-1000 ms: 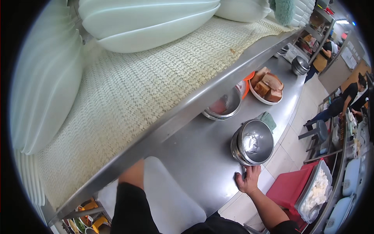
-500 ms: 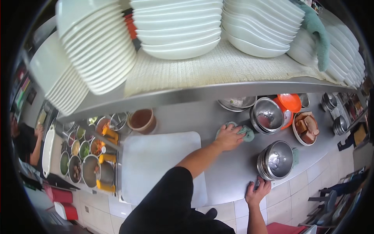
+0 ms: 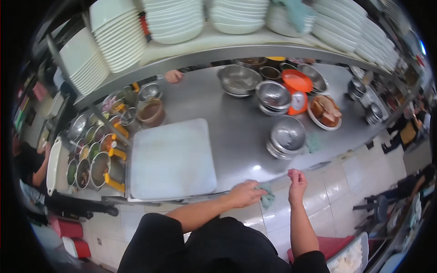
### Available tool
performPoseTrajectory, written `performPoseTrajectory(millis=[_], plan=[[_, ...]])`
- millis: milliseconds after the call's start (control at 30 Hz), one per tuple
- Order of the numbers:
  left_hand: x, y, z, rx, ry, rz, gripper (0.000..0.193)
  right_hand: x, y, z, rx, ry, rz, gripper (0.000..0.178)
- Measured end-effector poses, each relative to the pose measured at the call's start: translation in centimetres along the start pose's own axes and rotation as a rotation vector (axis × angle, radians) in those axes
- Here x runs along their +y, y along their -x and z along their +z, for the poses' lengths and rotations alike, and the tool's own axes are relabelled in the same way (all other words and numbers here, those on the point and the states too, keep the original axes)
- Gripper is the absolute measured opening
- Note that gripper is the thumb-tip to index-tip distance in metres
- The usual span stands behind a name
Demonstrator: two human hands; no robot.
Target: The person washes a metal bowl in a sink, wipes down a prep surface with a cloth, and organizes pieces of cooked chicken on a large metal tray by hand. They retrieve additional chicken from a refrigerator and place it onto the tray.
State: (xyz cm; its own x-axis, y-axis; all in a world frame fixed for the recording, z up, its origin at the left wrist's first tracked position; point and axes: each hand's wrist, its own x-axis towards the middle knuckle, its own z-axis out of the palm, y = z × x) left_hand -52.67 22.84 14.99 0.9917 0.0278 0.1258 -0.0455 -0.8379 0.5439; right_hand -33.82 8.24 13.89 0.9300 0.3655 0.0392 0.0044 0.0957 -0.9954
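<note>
Grips green cloth in L hand now, w/ fingers closed round it, just off the near edge of the steel table and above the tiled floor. Curls R hand in narrow at the same time, w/ fingertips bent toward the palm, near the stacked metal bowls but apart from them. Just R of those bowls: 2nd cloth, also green, near the table edge. Farther back, more bowls, then an orange scale, and near it a white dish w/ big chunks of meat. Over on the L side, a white cutting board, w/ brown tub behind, food pots and yellow handles alongside. Across the table, a co-worker's hand near the far edge. Up top, on the shelf, stacks of white dishes, w/ another cloth draped over 1.
</note>
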Motion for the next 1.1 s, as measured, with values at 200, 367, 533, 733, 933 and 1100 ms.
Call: performPoseTrajectory(millis=[200, 367, 533, 733, 933, 1100], plan=[[-3.6, -2.9, -8.4, 0.144, -0.254, -0.466, 0.031, 2.2, 3.9, -5.7, 0.014, 0.052, 0.063, 0.018], [-4.2, -5.0, -2.7, 0.24, -0.471, -0.507, 0.033, 3.3, 8.5, -8.3, -0.069, 0.165, 0.208, 0.021], [5.7, -12.2, 4.2, 0.059, -0.434, -0.22, 0.03, 4.8, 12.7, -10.4, -0.11, 0.254, 0.335, 0.023], [11.0, -14.7, 4.0, -0.236, -0.223, 0.1, 0.03, 0.4, 13.7, -12.9, 0.16, 0.351, 0.218, 0.028], [3.9, -8.6, -8.0, -0.162, -0.36, 0.258, 0.035, -1.6, 13.3, -14.9, 0.09, 0.533, 0.162, 0.026], [-2.4, -5.2, -14.5, -0.296, -0.528, 0.215, 0.034, -2.6, 11.4, -8.8, -0.138, 0.523, 0.102, 0.029]])
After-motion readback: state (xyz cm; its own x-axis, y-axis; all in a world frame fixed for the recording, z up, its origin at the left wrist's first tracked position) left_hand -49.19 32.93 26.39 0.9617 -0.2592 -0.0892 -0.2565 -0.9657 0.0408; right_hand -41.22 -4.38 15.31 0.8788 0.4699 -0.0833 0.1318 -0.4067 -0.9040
